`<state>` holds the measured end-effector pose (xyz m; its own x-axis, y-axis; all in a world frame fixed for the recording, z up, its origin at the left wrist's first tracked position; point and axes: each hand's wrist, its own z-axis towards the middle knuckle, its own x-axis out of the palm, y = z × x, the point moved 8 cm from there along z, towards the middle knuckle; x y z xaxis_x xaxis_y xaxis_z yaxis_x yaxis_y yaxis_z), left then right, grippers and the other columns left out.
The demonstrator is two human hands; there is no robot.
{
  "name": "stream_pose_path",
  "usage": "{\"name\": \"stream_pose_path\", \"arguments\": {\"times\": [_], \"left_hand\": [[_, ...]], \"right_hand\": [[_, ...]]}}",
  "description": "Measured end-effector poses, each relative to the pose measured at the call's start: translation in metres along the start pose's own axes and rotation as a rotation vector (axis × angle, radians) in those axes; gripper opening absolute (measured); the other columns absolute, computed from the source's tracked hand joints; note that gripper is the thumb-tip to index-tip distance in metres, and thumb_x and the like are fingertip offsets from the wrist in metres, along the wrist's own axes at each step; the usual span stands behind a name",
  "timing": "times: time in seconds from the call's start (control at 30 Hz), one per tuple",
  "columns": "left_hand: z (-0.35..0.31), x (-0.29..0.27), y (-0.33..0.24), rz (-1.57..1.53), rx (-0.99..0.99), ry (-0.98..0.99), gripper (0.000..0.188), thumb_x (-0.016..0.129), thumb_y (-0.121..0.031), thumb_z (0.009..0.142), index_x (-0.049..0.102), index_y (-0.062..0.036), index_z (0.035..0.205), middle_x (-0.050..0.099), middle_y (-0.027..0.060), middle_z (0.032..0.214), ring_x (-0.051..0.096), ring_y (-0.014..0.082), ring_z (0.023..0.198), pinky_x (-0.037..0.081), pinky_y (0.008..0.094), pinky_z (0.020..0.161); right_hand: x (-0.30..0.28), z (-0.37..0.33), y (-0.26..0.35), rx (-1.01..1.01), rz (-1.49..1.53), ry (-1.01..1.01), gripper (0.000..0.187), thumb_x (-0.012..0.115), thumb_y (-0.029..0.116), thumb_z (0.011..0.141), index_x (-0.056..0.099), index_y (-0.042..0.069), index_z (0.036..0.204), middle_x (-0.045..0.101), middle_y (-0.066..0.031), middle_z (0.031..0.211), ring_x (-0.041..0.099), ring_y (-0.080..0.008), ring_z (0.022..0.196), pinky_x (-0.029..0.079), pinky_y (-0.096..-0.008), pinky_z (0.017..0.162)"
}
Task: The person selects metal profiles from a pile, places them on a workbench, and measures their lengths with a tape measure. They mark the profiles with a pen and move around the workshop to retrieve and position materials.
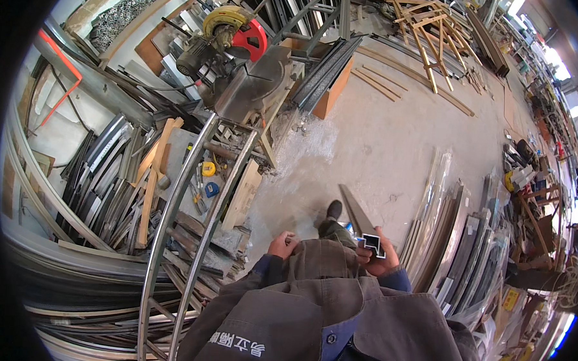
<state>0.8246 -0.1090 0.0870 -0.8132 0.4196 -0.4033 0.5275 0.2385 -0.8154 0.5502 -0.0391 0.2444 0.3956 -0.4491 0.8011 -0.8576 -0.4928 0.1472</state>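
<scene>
Person's right hand (387, 261) is wrapped round the profile's (358, 212) near end; long axis runs forward-left. Left hand (283, 245) sits apart, fingers curled, contents unclear.

Right of lower centre, the bare right grip (385, 256) holds a long grey-brown metal profile (357, 210) with a hollow end; the bare left grip (283, 245) curls beside the brown-grey jacket (296, 303). A yellow-and-red circular saw (234, 30) stands upper left.

Rails (180, 192) stand left of the profile (358, 211), strips (449, 238) right.
</scene>
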Motion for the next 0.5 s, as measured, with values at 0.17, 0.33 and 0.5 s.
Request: {"name": "stream_pose_path", "arguments": {"times": [0.17, 0.33, 0.5], "left_hand": [[0.058, -0.01, -0.05, 0.06, 0.097, -0.004, 0.077, 0.078, -0.037, 0.083, 0.042, -0.006, 0.144, 0.066, 0.0187, 0.119, 0.066, 0.0326, 0.104, 0.052, 0.042, 0.089], [0.106, -0.046, -0.114, 0.126, 0.264, -0.104, 0.095, 0.085, -0.03, 0.073, 0.036, -0.0047, 0.149, 0.055, 0.0211, 0.136, 0.056, 0.0386, 0.119, 0.046, 0.045, 0.101], [0.148, -0.072, -0.189, 0.19, 0.557, -0.201, 0.095, 0.085, -0.019, 0.066, 0.038, -0.0071, 0.148, 0.056, 0.0176, 0.135, 0.053, 0.0387, 0.122, 0.045, 0.0443, 0.103]], "right_hand": [[0.034, 0.062, 0.008, 0.277, -0.107, 0.076, 0.05, 0.049, 0.057, 0.1, 0.057, 0.009, 0.092, 0.049, -0.0028, 0.07, 0.045, -0.0156, 0.061, 0.035, -0.0282, 0.053], [0.097, 0.117, 0.025, 0.46, -0.148, 0.075, 0.05, 0.049, 0.057, 0.1, 0.059, 0.008, 0.093, 0.047, -0.0023, 0.068, 0.044, -0.0151, 0.06, 0.035, -0.0276, 0.052], [0.123, 0.165, 0.045, 0.529, -0.318, 0.053, 0.048, 0.041, 0.056, 0.104, 0.058, 0.012, 0.101, 0.05, -0.0014, 0.069, 0.046, -0.0135, 0.058, 0.034, -0.0278, 0.049]]}}
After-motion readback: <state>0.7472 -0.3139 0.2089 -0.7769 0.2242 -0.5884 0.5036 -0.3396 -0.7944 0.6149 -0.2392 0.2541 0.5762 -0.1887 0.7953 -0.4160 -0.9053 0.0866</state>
